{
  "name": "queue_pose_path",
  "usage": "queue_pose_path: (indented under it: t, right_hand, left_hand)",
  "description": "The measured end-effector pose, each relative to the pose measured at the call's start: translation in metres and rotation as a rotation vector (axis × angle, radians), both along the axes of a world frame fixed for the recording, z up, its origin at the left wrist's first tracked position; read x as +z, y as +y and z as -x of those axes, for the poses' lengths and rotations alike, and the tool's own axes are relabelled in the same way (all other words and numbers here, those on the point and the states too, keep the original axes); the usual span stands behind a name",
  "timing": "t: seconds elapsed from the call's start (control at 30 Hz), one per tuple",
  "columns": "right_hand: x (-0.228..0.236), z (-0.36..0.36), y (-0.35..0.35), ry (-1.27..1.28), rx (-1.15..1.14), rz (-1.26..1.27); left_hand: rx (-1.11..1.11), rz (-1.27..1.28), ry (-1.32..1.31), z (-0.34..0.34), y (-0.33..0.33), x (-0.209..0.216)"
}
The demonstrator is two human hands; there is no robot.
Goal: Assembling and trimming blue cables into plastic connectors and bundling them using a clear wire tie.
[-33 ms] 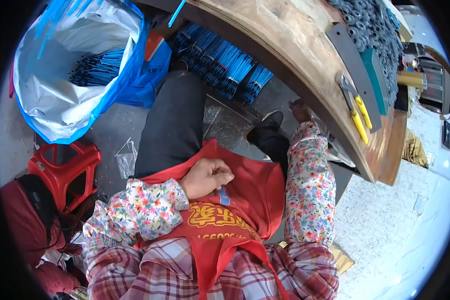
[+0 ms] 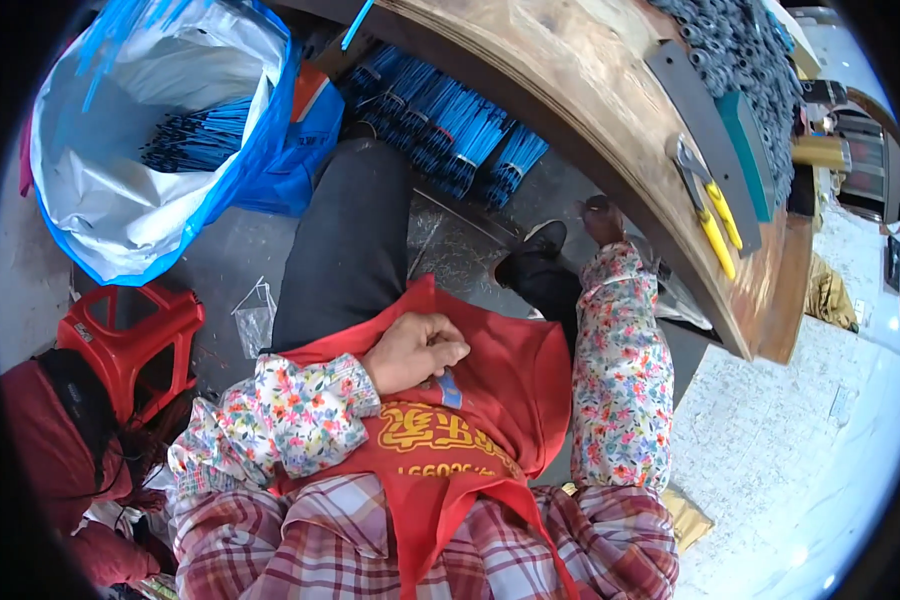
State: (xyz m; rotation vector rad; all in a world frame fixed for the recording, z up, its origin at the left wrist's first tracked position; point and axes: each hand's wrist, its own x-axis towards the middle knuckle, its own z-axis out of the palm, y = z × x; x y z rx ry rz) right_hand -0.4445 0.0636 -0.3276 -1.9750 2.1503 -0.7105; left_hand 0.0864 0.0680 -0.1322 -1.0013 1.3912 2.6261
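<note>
My left hand (image 2: 417,352) rests palm down on the red apron (image 2: 500,350) over my lap. Its fingers are curled in, and nothing shows between them. A small blue patch (image 2: 451,389) lies on the apron just below that hand. My right arm reaches forward, and my right hand (image 2: 602,222) is in shadow beside the wooden workbench's edge (image 2: 660,245). Its fingers are too dark to read. Beyond it, under the bench, lie bundles of thin blue rods with black ends (image 2: 470,150).
A blue sack with a silvery lining (image 2: 90,215) holds more blue rods (image 2: 205,137) at upper left. Below it stands a red plastic stool (image 2: 120,335). Yellow-handled pliers (image 2: 715,225), a dark flat bar (image 2: 705,140), a teal block (image 2: 745,155) and grey ring-shaped parts (image 2: 740,60) lie on the bench.
</note>
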Motion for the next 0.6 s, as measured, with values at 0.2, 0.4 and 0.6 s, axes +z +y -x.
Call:
queue_pose_path:
  t: [0.2,0.4,0.6]
  right_hand:
    - [0.176,-0.203,0.003,-0.748,-0.235,-0.49]
    - [0.237,-0.233,0.078,-1.043,-0.298,-0.477]
    - [0.238,-0.242,0.107,-1.233,-0.342,-0.248]
  left_hand:
    - [0.133,0.059,-0.04,-0.023,0.026,-0.001]
    - [0.213,0.033,-0.001,-0.02,0.035,-0.002]
    - [0.079,0.112,0.023,-0.01,0.037,0.002]
